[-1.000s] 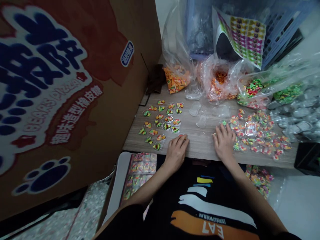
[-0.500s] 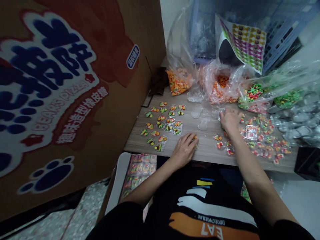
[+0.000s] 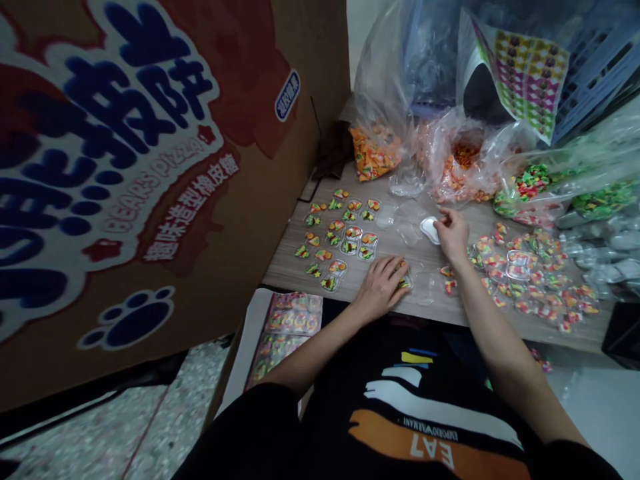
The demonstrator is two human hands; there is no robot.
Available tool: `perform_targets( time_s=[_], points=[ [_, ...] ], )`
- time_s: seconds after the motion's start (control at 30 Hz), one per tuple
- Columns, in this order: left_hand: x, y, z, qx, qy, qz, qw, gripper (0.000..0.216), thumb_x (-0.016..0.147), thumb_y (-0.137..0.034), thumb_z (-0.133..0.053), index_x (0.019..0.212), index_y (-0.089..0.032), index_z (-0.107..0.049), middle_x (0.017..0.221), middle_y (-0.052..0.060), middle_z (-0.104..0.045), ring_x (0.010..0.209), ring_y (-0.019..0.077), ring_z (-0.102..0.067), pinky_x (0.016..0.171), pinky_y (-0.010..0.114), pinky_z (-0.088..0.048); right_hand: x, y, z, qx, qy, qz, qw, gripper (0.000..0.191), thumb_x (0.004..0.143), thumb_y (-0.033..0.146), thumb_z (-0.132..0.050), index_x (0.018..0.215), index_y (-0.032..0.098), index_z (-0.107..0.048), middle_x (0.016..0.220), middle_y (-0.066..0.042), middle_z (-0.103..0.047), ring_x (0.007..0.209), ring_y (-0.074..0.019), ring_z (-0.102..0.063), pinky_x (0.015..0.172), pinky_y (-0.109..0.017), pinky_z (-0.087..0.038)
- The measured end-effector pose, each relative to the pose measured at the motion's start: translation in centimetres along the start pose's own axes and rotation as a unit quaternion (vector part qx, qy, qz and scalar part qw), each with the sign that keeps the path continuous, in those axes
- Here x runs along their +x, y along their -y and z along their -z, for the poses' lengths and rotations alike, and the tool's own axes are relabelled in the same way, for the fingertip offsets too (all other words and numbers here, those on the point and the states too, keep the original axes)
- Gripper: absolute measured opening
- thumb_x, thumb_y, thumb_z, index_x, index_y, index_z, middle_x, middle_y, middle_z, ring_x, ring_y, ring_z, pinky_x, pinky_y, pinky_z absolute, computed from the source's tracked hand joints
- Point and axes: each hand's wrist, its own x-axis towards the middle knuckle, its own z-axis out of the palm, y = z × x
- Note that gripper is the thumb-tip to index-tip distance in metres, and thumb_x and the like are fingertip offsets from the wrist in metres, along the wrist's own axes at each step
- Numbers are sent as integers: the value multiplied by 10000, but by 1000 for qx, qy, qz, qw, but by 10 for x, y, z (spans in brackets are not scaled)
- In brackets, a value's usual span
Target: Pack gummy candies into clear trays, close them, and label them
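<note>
My right hand (image 3: 453, 235) pinches the edge of an empty clear plastic tray (image 3: 429, 230) with a wavy outline, held just over the table. My left hand (image 3: 383, 285) lies at the table's near edge, its fingers curled over a small filled tray (image 3: 405, 282) that they partly hide. Further left stand rows of small trays (image 3: 351, 240) with colourful pizza-shaped and green star-shaped pieces in them. More empty clear trays (image 3: 410, 232) lie between these rows and my right hand. On the right spreads a heap of small wrapped red, white and green pieces (image 3: 545, 280), a clear tray (image 3: 518, 265) on top.
A large printed cardboard box (image 3: 240, 220) walls off the left side. Along the back stand bags of orange pieces (image 3: 377, 157), red-orange pieces (image 3: 463, 170) and green pieces (image 3: 603, 200). Behind them are a blue crate (image 3: 593, 90) and a printed sheet (image 3: 533, 73). Clear trays (image 3: 615, 257) pile up at right.
My right hand has moved left from beside the heap and now has an empty tray in its fingers. My left hand stays over its filled tray. The camera view has shifted slightly.
</note>
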Motion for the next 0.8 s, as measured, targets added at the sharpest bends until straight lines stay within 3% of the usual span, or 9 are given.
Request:
perform_targets(
  time_s=[0.1,0.2,0.27,0.33,0.43,0.53,0.63,0.8],
  points=[
    [0,1,0,-5,4,1,1000,636,954,-472,-592,1479,-134,-473,1481,195,-521,1379,322,-439,1158,534,-358,7,0,7,41,7,-71,997,345,784,229,-567,1081,97,-682,799,-48,-637,732,-199,-585,734,-340,-489],
    [-1,1,0,-4,7,0,1000,670,942,-513,-596,1476,-127,-473,1492,196,-513,1381,332,-438,1164,537,-343,-7,8,25,-20,-21,2,1000,284,812,231,-572,1042,122,-697,924,-87,-659,854,-220,-600,821,-366,-486],
    [-1,0,1,-3,8,2,1000,678,941,-508,-601,1488,-135,-456,1499,193,-506,1387,336,-435,1167,542,-336,-36,16,41,-90,-11,79,993,248,862,272,-575,1041,157,-702,997,-98,-659,917,-238,-598,868,-387,-475],
    [-1,0,1,-7,12,6,1000,702,936,-500,-611,1512,-146,-424,1501,192,-504,1393,336,-431,1167,544,-334,-77,24,56,-133,89,131,978,249,931,302,-528,1084,187,-687,992,-87,-664,859,-227,-609,813,-369,-489],
    [0,0,2,-16,18,13,1000,748,929,-511,-615,1543,-158,-375,1489,192,-513,1389,335,-438,1163,540,-339,-142,30,67,-223,192,197,935,337,956,350,-537,1239,189,-628,1146,-136,-651,995,-287,-614,796,-392,-505],
    [1,0,1,-16,14,14,1000,783,922,-533,-615,1553,-152,-353,1474,193,-524,1374,335,-450,1160,531,-341,-182,30,62,-286,185,232,911,425,956,346,-548,1339,161,-562,1333,-190,-584,1117,-335,-567,835,-432,-505],
    [1,0,1,-15,13,16,1000,794,921,-545,-608,1557,-151,-343,1467,194,-526,1375,329,-448,1159,523,-344,-192,28,53,-315,153,249,903,297,956,263,-519,1206,142,-625,1256,-195,-615,1063,-321,-562,828,-426,-484],
    [0,-1,1,-9,8,24,1000,787,919,-583,-589,1544,-160,-366,1448,200,-524,1361,339,-463,1154,534,-338,-186,29,53,-331,153,263,893,178,933,153,-478,902,174,-652,928,-124,-629,854,-264,-549,700,-374,-416]
  ],
)
